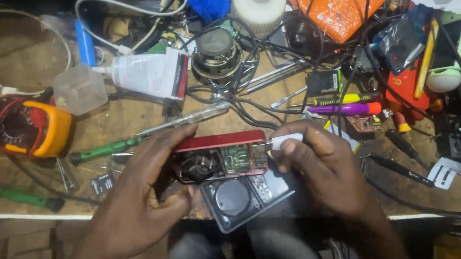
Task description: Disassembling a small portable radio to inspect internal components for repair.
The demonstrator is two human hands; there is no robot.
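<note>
The small red device (221,157) is already opened — circuit board and wiring bared, its dark back cover (242,197) lying just below both hands — while the left hand (135,195) grips its left end and the right hand (324,165) pinches a white-handled tool (287,140) at its right end, nothing reassembled yet.

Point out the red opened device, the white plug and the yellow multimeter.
red opened device (223,154): head view, exposed circuit board inside.
white plug (287,140): head view, middle of its body.
yellow multimeter (44,130): head view, yellow casing's right side.
</note>
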